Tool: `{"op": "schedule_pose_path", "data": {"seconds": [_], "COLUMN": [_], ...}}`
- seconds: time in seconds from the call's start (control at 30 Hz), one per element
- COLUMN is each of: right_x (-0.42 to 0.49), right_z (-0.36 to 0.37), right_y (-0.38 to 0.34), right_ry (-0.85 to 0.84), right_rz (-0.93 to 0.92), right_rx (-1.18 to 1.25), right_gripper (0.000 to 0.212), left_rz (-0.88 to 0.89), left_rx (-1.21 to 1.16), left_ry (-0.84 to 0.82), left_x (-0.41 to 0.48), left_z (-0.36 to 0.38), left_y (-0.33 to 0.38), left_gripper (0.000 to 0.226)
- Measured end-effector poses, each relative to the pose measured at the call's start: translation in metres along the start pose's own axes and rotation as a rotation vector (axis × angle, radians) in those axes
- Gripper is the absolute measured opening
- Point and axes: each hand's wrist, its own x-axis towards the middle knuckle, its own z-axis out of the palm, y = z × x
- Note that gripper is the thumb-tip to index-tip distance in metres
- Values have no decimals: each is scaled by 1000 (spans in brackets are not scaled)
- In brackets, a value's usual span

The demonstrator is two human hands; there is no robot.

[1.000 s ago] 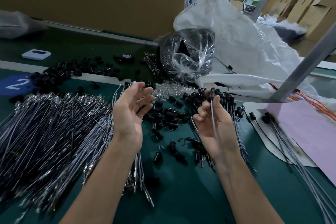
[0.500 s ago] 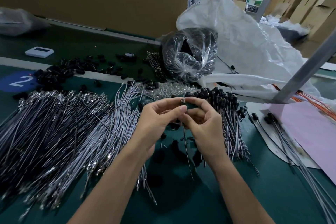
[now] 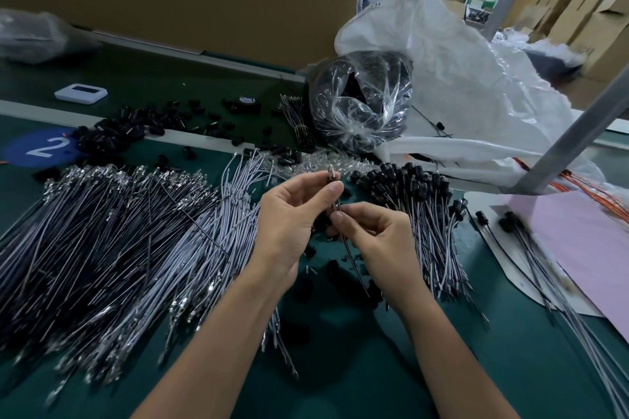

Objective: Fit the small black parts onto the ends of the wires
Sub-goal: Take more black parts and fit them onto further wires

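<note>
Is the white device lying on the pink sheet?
No, the white device lies on the green table, far from the pink sheet.

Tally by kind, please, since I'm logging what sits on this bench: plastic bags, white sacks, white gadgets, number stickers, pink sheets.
Plastic bags: 2 (the second is blurred, at far left)
White sacks: 1
White gadgets: 1
Number stickers: 1
Pink sheets: 1
Total: 6
</note>
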Motion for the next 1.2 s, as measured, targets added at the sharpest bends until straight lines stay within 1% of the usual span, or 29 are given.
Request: {"op": "schedule_pose_path", "data": {"seconds": [0.07, 0.13, 0.23, 0.33, 0.6, 0.73, 0.83, 1.07, 1.2], "right_x": [-1, -1, -1, -1, -1, -2, -2, -2, -2], "right_z": [0, -1, -1, -1, 0, 1, 1, -1, -1], "right_y": [-2, -3, -2, -1, -2, -4, -4, -3, -4], "right_ry": [3, 6, 18, 11, 4, 16, 27, 18, 23], "right_rz": [-26, -39, -43, -35, -29, -34, -41, -47, -50], "right_rx": [18, 41, 44, 28, 21, 36, 46, 61, 85], "right_gripper": [6, 2, 11, 10, 2, 7, 9, 7, 8], "left_rz": [3, 15, 50, 89, 109, 108, 99, 108, 110], "left_rx": [41, 61, 61, 54, 87, 49, 25, -41, -73], "left_ry": [-12, -22, 3, 35, 34, 52, 33, -42, -64], "left_x": [-1, -3, -3, -1, -1, -1, -1, 0, 0], "left_z": [1, 2, 2, -1, -3, -4, -4, -6, -7], "left_y": [-1, -1, 1, 3, 5, 6, 7, 10, 10], "left_gripper": [23, 23, 19, 17, 15, 12, 13, 9, 11]}}
